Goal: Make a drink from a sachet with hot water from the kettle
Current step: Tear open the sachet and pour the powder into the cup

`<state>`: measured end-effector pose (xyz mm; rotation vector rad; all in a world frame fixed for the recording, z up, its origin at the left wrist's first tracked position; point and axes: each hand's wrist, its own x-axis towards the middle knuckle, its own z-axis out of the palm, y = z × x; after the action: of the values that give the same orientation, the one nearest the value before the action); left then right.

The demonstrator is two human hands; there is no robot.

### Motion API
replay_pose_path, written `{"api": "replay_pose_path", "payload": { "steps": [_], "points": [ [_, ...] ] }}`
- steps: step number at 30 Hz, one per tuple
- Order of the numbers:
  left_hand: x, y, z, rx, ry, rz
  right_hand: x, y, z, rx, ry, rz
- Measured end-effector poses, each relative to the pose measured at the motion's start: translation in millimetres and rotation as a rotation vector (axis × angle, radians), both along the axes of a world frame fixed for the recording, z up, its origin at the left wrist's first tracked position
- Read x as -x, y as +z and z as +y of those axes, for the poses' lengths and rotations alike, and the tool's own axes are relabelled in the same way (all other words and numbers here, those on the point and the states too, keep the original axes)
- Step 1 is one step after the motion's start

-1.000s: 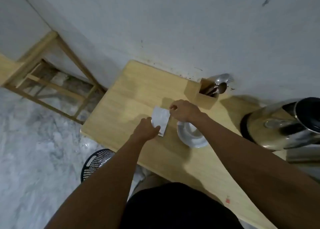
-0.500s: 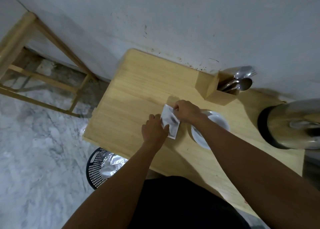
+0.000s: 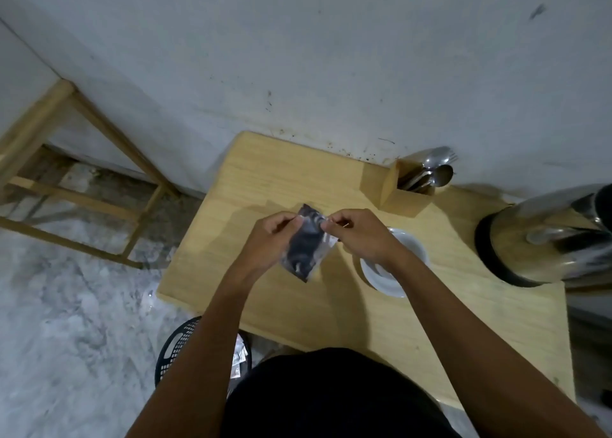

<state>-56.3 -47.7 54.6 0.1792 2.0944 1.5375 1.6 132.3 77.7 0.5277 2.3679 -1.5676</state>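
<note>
A dark, shiny sachet (image 3: 304, 246) hangs upright above the wooden table (image 3: 265, 186). My left hand (image 3: 270, 235) pinches its upper left corner and my right hand (image 3: 359, 235) pinches its upper right corner. A white cup on a white saucer (image 3: 409, 255) stands just right of the sachet, partly hidden by my right wrist. The steel kettle (image 3: 543, 239) with a black base sits at the table's right end.
A wooden holder (image 3: 402, 191) with spoons and a fork stands against the wall behind the cup. A black perforated bin (image 3: 180, 348) sits on the marble floor below the table's front edge. A wooden frame (image 3: 82, 186) leans at the left.
Both hands have lifted the sachet off the table and turned it upright, its dark face now toward me. The camera view has shifted.
</note>
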Motion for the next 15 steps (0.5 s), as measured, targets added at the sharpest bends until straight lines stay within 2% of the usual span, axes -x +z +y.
{"api": "replay_pose_path", "payload": {
  "steps": [6,10,15],
  "points": [
    [-6.3,29.5,11.6,-0.030,-0.092,0.128,-19.0,29.8,3.7,0.087,-0.086,0.096],
    [-13.0,45.0,21.9,-0.086,-0.078,0.188,-22.7,45.5,8.2,0.015,-0.047,0.163],
    [-7.2,57.7,29.2,-0.051,-0.113,0.256,-21.8,60.2,14.5,-0.095,-0.016,0.223]
  ]
}}
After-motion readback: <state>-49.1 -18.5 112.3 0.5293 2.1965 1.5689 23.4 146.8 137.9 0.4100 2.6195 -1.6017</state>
